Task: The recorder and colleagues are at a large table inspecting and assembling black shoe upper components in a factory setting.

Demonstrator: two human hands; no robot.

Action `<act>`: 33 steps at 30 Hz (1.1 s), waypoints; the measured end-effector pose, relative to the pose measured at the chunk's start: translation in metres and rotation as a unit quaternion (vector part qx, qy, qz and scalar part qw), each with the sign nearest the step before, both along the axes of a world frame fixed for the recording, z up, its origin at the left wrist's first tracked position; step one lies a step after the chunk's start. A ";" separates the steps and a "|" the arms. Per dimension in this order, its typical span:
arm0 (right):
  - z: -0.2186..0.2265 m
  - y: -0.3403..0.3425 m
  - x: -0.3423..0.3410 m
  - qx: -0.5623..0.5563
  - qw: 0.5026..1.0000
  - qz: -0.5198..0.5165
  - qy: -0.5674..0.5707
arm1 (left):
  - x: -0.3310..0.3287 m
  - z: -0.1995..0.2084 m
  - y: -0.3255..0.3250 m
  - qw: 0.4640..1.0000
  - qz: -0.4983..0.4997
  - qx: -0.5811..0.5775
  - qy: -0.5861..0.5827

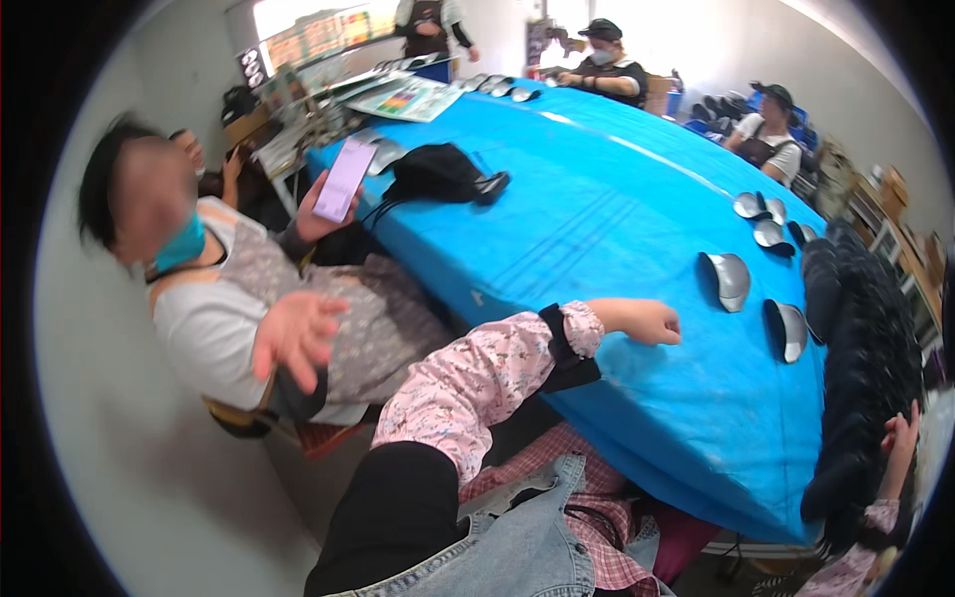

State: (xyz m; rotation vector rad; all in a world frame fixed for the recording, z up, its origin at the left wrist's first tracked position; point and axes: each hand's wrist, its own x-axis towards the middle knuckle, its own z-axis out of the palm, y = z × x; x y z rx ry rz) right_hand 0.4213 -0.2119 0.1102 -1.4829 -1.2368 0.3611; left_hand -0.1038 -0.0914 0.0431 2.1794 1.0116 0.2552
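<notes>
My left forearm, in a pink floral sleeve, lies across the near edge of the blue-covered table [637, 418]. My left hand [652, 321] rests on the cover, its fingers curled in with nothing showing in them. At the far right, my right hand [901, 435] is raised with some fingers stretched out, beside a long stack of dark, cap-like pieces [863, 368]. Whether it touches the stack I cannot tell. Between my hands, toward the right edge, lie a silver, curved cap-shaped piece [729, 281] and another silver piece with a dark brim [791, 330].
To my left sits a co-worker [239, 289] with one hand spread and a phone [344, 179] in the other. A black cloth bag [438, 174] lies near the phone. Farther off are several seated or standing people, more silver pieces [771, 237] and printed sheets [408, 98].
</notes>
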 end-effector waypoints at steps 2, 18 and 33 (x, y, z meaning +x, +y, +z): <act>-0.002 0.010 -0.042 0.045 0.996 0.082 -0.004 | -0.009 0.001 -0.011 1.000 0.016 -0.016 -0.010; -0.043 0.010 -0.216 -0.088 0.932 0.340 0.086 | -0.029 -0.014 -0.027 0.997 0.060 0.033 -0.034; -0.111 -0.016 -0.249 -0.111 0.947 0.299 0.033 | -0.026 -0.055 -0.084 0.971 0.072 0.189 -0.127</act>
